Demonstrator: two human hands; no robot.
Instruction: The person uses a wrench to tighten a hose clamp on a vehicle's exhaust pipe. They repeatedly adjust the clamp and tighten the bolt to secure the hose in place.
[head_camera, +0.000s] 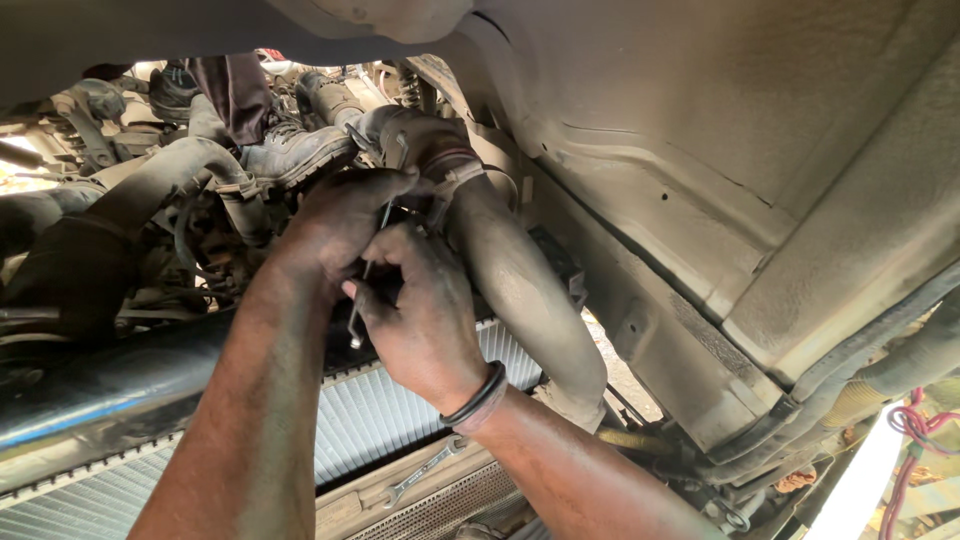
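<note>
Greasy steel tool (368, 268) gripped by both closed hands, left (335, 225), right (420, 310), at hose clamp (452, 180), twelve o'clock; best kept square.

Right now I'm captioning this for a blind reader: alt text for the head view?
Two grimy hands, left hand and right hand, work a thin metal tool at a clamp on a large dusty hose under a vehicle; a spanner lies below.

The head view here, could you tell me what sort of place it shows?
Probably a vehicle repair spot, seen inside an engine bay. A finned radiator lies below, a thick dusty hose runs past both hands, and a spare spanner rests on the frame. The right hand holds a slim tool at the hose clamp.
</note>
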